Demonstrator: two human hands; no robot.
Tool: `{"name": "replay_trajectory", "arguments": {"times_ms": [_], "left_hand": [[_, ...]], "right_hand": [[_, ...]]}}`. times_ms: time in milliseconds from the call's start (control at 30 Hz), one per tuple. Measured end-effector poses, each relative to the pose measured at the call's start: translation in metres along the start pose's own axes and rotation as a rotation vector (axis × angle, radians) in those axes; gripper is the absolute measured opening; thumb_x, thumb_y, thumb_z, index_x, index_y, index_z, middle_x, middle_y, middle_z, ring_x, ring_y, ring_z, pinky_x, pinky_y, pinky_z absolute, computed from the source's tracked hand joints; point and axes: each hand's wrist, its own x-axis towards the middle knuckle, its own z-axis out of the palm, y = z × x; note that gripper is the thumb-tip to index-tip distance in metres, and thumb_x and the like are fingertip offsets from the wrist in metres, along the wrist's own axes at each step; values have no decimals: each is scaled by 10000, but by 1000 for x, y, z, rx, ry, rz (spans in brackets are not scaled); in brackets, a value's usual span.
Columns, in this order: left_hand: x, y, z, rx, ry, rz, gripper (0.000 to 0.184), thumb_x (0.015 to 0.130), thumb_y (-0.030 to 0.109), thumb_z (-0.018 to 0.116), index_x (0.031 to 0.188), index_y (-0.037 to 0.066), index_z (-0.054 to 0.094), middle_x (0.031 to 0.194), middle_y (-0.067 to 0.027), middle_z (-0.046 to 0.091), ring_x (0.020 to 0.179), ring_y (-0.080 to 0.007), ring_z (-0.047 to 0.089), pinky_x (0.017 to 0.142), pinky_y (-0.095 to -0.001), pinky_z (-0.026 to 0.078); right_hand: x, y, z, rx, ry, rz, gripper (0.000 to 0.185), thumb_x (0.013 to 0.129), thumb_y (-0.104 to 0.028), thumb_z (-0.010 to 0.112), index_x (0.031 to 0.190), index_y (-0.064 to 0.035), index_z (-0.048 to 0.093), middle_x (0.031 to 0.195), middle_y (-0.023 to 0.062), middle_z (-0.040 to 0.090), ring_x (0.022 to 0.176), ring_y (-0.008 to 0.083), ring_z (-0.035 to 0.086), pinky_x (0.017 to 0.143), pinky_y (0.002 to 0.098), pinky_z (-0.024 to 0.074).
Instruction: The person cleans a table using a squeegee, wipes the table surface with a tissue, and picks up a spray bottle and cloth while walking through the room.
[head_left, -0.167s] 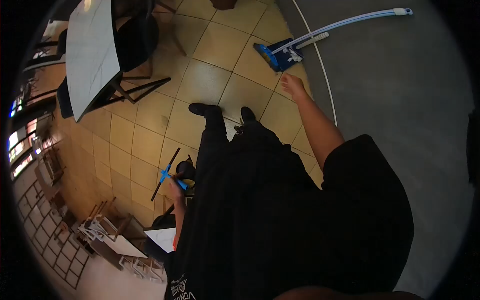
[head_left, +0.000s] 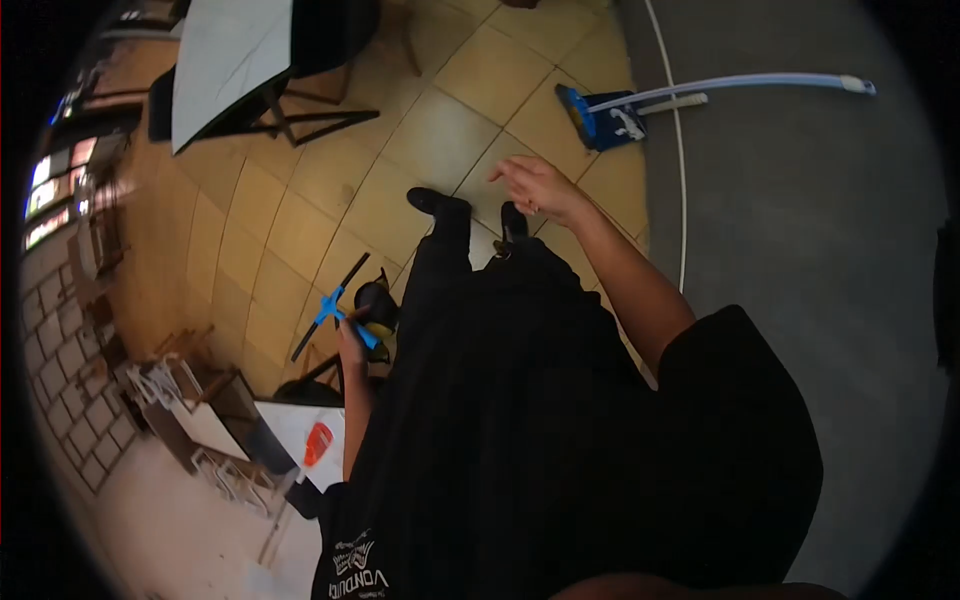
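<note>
My left hand point(head_left: 352, 343) is closed round the blue handle of a squeegee point(head_left: 329, 307), whose long dark blade points away from me. Just beyond that hand is a dark rounded object with some yellow on it point(head_left: 376, 308); its kind is unclear. My right hand point(head_left: 540, 188) hangs in the air above the tiles, fingers apart and loosely bent, with nothing in it. Past it, a broom point(head_left: 740, 84) with blue bristles rests against a dark blue dustpan point(head_left: 612, 122) that has white scraps in it.
Yellow floor tiles point(head_left: 420, 130) border a grey surface point(head_left: 800, 220) along a white line. A white-topped table point(head_left: 235, 60) with dark chairs stands at upper left. Another white table point(head_left: 285, 425), lower left, bears an orange-red item point(head_left: 317, 443). Stacked chairs point(head_left: 175, 375) stand behind it.
My right hand has drawn back from near the dustpan toward my feet. The squeegee stays in my left hand. The view has shifted, bringing the orange-red item on the table into sight.
</note>
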Motion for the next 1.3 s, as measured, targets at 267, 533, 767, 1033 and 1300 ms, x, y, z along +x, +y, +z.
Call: {"name": "replay_trajectory", "arguments": {"times_ms": [267,533,767,1033,1300], "left_hand": [[-102,24,47,-116,126,264,520,964,322,335,1060,22,750,903,-121,670,801,-217,542,762,-303,420],[-182,42,57,-496,238,83,462,957,263,362,1042,23,747,900,-115,615,799,-215,520,767,-316,418],[-271,-5,65,-550,427,211,394,962,224,404,1056,42,741,839,-92,584,748,-199,503,743,-299,406],[-293,-121,40,-725,385,223,374,965,210,417,1058,37,735,776,-54,530,708,-168,470,708,-279,383],[-260,-120,30,-764,292,277,395,974,231,405,1102,21,715,831,-69,580,758,-158,495,726,-273,398]], "right_hand": [[-141,-84,266,117,-1344,-160,667,904,-459,442,1206,106,627,765,62,518,638,109,434,578,260,362],[-169,-54,317,203,-1516,258,624,899,-432,466,1174,104,630,796,62,534,676,119,456,610,261,380],[-211,31,364,160,-1627,367,577,896,-400,487,1168,90,622,822,60,543,688,119,461,620,247,381],[-252,131,444,40,-1533,366,524,893,-364,511,1161,74,613,852,58,554,702,120,467,632,232,383],[-227,108,450,-49,-1444,138,473,891,-328,535,1155,58,604,883,57,564,715,121,473,644,216,385]]}}
